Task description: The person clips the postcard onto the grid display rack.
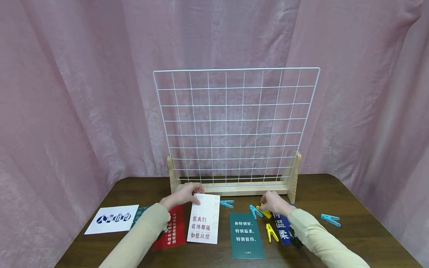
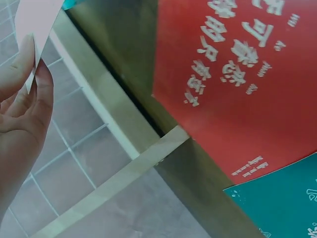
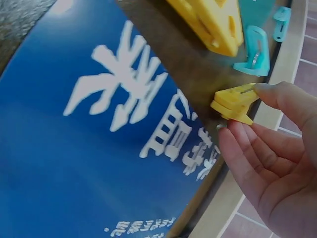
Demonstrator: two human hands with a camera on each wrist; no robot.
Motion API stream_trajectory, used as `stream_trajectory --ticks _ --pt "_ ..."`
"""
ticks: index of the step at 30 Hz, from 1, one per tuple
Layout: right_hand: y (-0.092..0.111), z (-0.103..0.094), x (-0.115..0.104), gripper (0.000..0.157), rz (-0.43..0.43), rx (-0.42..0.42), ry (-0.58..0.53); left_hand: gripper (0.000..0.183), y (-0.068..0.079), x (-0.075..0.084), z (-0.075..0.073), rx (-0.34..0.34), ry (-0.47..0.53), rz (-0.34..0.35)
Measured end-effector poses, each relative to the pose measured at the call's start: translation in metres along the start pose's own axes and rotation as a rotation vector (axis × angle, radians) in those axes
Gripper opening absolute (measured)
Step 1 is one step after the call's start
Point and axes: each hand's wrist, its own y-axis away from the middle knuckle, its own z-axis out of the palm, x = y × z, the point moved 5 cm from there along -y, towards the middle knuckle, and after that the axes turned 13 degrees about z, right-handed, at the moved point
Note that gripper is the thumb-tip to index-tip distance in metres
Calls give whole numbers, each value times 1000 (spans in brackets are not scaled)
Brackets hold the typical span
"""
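My left hand (image 1: 185,193) pinches a white card (image 1: 208,219) with red writing by its upper left edge, thumb on one face and fingers behind. In the left wrist view the card stands up from the fingertips. On the right, my right hand (image 1: 276,203) holds a yellow clothespin (image 3: 234,103) between thumb and fingers, close over the table by the rack's base. A blue card (image 3: 54,148) with white writing lies partly under that forearm. Another yellow clothespin (image 1: 272,233) and a light blue clothespin (image 1: 256,211) lie near this hand.
A white wire grid (image 1: 234,126) stands upright in a wooden base (image 1: 234,190) at the table's back. A red card (image 1: 175,227), a green card (image 1: 247,236) and a white card with a dark logo (image 1: 112,220) lie about. More light blue clothespins (image 1: 330,219) rest on the table.
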Motion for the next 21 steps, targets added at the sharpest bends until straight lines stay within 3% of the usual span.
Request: stream_trajectory --ticks 7,13,17,21 --pt "4 -13 -5 22 -31 -3 -83 28 -3 6 -17 54 -19 18" --pt "-1 -19 -4 23 -60 38 -83 21 -4 17 -33 89 -24 45" --pt "0 -26 -8 26 -128 -10 -161 16 -7 22 -47 130 -6 40" --pt "1 -37 -13 20 -137 -84 -295 15 -11 29 -63 166 -33 31"
